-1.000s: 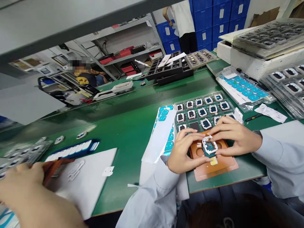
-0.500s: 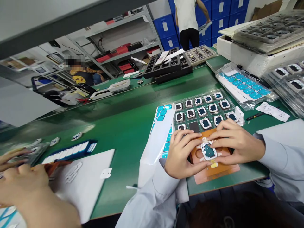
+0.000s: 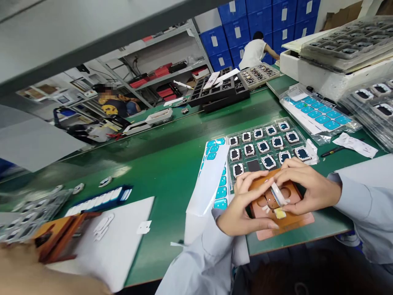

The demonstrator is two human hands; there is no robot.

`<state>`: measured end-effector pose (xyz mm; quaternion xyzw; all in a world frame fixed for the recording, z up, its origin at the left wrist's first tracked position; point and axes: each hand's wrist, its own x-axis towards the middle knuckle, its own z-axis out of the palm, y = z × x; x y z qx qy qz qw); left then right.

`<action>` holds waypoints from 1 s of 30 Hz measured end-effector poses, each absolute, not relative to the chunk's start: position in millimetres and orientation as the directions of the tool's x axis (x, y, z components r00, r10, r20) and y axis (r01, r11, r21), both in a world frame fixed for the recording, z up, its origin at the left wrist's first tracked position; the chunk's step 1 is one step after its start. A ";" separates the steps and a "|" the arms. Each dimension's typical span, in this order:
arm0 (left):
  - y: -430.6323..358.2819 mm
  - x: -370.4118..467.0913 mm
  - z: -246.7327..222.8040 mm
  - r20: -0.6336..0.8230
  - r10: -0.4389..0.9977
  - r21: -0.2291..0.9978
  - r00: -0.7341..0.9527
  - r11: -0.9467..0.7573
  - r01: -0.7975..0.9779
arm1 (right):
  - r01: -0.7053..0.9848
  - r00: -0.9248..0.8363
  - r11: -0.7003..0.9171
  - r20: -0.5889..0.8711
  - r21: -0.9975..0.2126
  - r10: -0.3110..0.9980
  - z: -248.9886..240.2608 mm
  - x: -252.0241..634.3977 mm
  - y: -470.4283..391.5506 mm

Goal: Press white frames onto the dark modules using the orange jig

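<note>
My right hand [image 3: 307, 188] pinches a small white rounded-square frame [image 3: 278, 194], which looks like a smartwatch case. The frame is tipped up on its edge above an orange-brown fixture block [image 3: 296, 217]. My left hand [image 3: 242, 205] arches over the fixture's left side, its thumb and fingers apart. A forefinger of that hand reaches to the frame's top; whether it touches is unclear. A yellow tab [image 3: 280, 213] and white strips lie on the fixture below the frame. Just behind is a clear tray [image 3: 253, 165] of similar frames with dark centres.
Blue sticker sheets [image 3: 221, 191] under white paper lie left of the tray. Bagged stickers [image 3: 319, 110] and stacked trays [image 3: 346, 45] stand at the right. A neighbour's blurred arm [image 3: 46, 270] is at lower left, near another fixture [image 3: 61, 237]. A co-worker [image 3: 254, 51] bends at the back.
The white frame lay flat on the fixture with both hands around it; now it is tilted up in my right hand. My left thumb has moved away. The co-worker behind has bent down.
</note>
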<state>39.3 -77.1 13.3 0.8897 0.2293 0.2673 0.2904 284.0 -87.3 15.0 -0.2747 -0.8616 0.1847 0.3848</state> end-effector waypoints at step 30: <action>-10.3 6.4 8.4 0.146 0.970 0.189 -0.193 0.165 0.968 | 0.590 -0.556 0.653 0.347 -0.475 0.755 0.2 268.3 10.9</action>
